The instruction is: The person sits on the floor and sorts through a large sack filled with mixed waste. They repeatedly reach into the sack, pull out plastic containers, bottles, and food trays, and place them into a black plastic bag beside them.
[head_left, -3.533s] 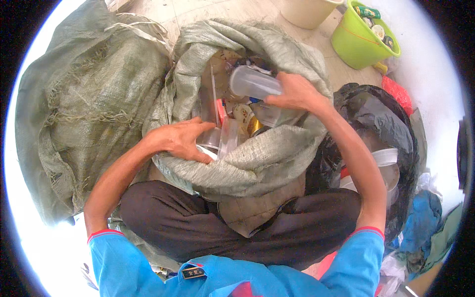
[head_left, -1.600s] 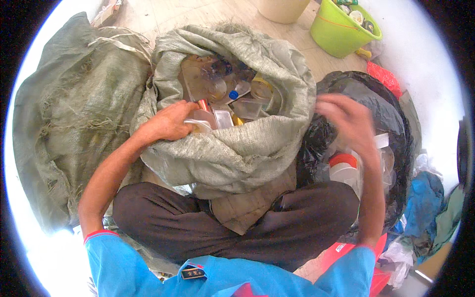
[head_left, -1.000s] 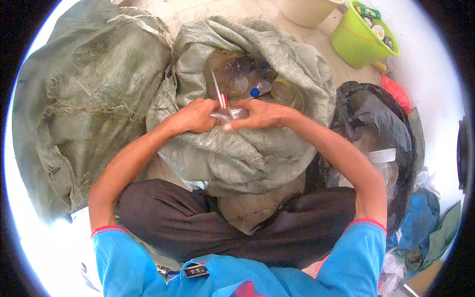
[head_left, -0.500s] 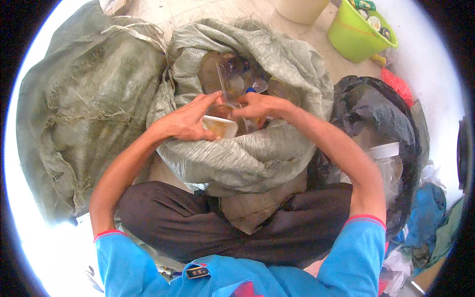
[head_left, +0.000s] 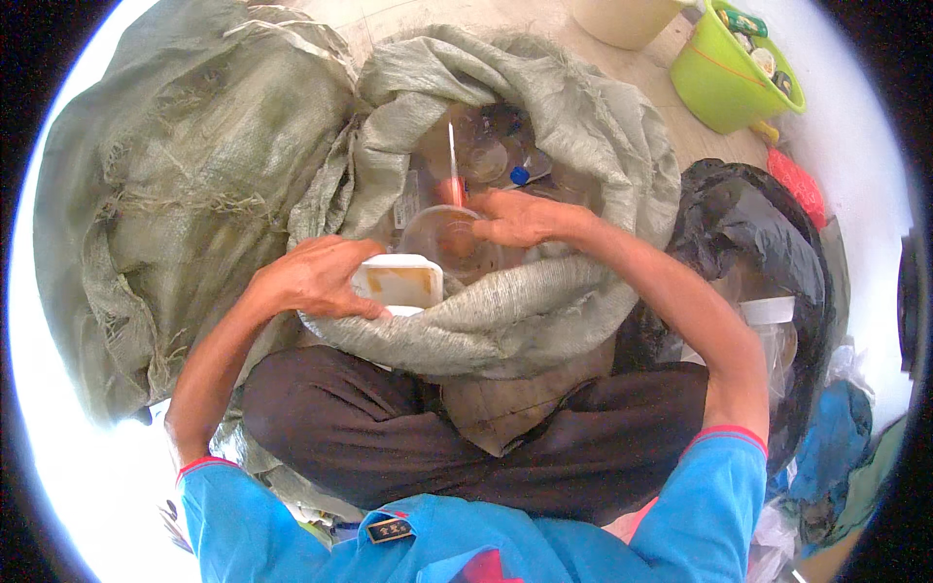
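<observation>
My left hand (head_left: 316, 277) grips a white rectangular food container (head_left: 397, 284) with brown residue inside, over the near left rim of an open woven sack (head_left: 525, 316). My right hand (head_left: 530, 216) reaches into the sack's mouth. Its fingers are closed on the edge of a clear plastic container (head_left: 428, 233); the fingertips are partly hidden. A thin upright edge of clear plastic rises just beyond them. Deeper in the sack lie other clear plastic pieces and a blue bottle cap (head_left: 520, 175).
A bulging woven sack (head_left: 194, 194) stands at the left. To the right is a black plastic bag (head_left: 743, 209) with a white-lidded clear jar (head_left: 768, 313). A green bucket (head_left: 724, 83) holding cans and a beige bucket (head_left: 627, 19) stand at the back.
My left hand has drawn the white container left and nearer, out to the sack's rim. My right hand stays in the sack's mouth with the clear plastic. The whole view has shifted slightly.
</observation>
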A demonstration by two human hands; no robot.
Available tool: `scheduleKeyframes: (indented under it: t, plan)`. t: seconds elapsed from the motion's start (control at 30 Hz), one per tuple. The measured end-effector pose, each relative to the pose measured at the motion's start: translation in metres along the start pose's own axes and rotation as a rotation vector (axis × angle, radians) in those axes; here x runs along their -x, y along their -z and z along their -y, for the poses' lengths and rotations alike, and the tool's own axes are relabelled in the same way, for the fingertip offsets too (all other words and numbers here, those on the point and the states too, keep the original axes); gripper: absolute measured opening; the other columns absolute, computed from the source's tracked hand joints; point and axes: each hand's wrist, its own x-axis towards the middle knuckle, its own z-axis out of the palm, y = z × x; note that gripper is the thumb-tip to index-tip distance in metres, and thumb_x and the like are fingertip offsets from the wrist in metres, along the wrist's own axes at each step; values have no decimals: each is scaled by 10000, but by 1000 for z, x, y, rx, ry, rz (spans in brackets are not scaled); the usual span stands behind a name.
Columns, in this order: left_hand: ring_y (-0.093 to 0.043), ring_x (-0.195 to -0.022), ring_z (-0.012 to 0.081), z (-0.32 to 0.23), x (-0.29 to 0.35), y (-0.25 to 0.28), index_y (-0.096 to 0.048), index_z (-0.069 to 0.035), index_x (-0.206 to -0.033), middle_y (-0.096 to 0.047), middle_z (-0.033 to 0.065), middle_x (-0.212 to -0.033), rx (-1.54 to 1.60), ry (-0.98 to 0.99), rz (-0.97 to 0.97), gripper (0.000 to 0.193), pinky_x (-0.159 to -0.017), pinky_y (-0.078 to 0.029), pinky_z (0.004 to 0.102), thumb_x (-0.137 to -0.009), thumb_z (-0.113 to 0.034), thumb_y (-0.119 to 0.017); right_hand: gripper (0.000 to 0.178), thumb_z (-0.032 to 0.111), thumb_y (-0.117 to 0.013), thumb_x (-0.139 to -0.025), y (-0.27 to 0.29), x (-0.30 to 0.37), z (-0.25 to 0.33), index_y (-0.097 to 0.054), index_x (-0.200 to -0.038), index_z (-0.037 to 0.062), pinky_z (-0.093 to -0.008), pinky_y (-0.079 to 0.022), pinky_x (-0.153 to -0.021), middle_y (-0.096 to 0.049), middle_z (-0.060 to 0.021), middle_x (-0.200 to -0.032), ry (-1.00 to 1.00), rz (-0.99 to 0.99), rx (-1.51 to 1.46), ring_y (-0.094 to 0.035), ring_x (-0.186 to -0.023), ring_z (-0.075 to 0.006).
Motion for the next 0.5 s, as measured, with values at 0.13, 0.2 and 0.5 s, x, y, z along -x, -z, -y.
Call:
scheduleKeyframes:
  t: [0.13,0.2,0.5]
  plan:
    - [-612,-1089,381,4,-16,-3,-642,1,-1173,-659,226,-1108,98,24,100,778,-940,-463,471,-724,-625,-749,588,291,-618,-822,-20,5,5,-526,-1331,11,-471,-483,-964,-617,-308,-1161,122,-151,202,-617,-1083,-425]
    - [-588,-1128,370,2,-16,-5,-612,1,-1223,-637,219,-1147,91,-111,51,785,-961,-455,460,-712,-569,-786,604,260,-650,-796,-35,8,5,-525,-1336,20,-481,-483,-970,-610,-310,-1153,-10,-38,224,-610,-1088,-438]
    - [-517,-1177,392,-12,3,-5,-317,-16,-1490,-517,210,-1259,-33,-431,15,1082,-1015,-427,449,-622,-299,-898,464,115,-619,-776,-54,1,-8,-621,-1221,-15,-464,-495,-943,-667,-272,-1111,-103,-219,-34,-630,-1089,-415]
